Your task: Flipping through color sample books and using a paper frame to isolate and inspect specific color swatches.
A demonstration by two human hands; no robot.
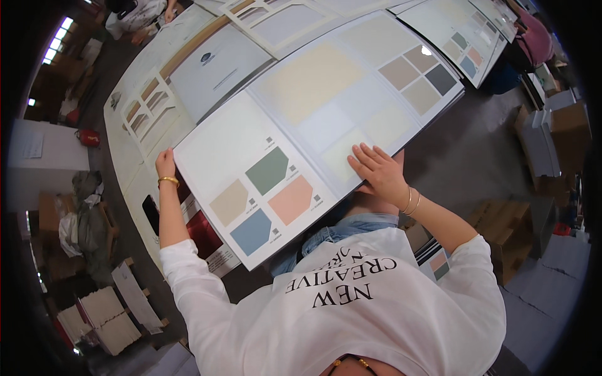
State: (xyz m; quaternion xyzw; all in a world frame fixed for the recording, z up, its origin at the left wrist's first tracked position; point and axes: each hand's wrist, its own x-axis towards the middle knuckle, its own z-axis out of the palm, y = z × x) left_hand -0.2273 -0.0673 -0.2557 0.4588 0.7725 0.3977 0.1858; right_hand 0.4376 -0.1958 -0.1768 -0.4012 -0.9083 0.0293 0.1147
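I see the left hand (165,163) gripping the sample book (216,147) edge; the right hand (381,174), spread flat there, should press evenly.

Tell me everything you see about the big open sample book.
The sample book is wide, with stiff-looking white pages and a glossy sheen. Its left page carries green, beige, pink and blue patches, each beside a small code; its right page has pale cream patches and, toward the outer end, three beige-grey and one dark grey. It lies open, slanting across the view. The left hand grips its left edge; the right hand rests spread on the right page's near edge.
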